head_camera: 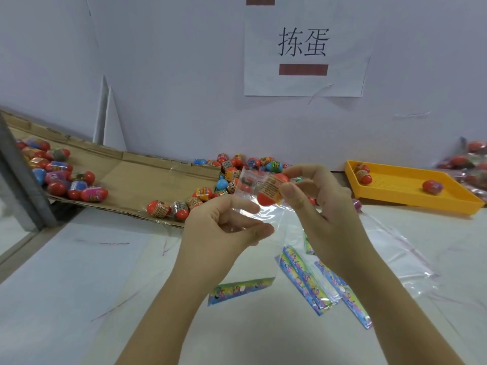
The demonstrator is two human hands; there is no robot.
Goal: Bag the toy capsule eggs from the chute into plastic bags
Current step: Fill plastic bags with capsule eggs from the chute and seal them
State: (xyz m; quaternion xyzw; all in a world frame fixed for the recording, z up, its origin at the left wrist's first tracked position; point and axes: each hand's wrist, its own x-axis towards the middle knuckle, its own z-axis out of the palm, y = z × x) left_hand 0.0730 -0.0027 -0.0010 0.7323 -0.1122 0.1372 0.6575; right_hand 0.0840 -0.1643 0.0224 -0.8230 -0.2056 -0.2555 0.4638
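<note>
Red capsule egg is being held up just above the middle of the view, over the table. The right hand is gripping the red capsule egg, with its thumb in front and its fingers curling behind. The egg is lying tilted. Its long way is running from 7 o'clock up to 1 o'clock, so one red end is pointing down-left and the other up-right. A yellow label band is going round its middle.

The left hand is pinching a clear plastic bag between thumb and fingers, at 8 o'clock from the egg. The bag is touching the egg, but I cannot tell if the egg is inside it or only at its mouth.

A white table is lying under both hands. A white wall is standing behind it, and a paper sign is hanging at 12 o'clock.

At 9 o'clock a cardboard chute is sloping down toward the middle, with many loose eggs lying on it. More are piling up at its low end, and the hands are hiding some of them. At 3 o'clock a yellow tray is holding three eggs. At 4 o'clock spare clear bags are lying flat. At 5 o'clock colourful paper strips are lying scattered, and the right arm is covering part of them.
</note>
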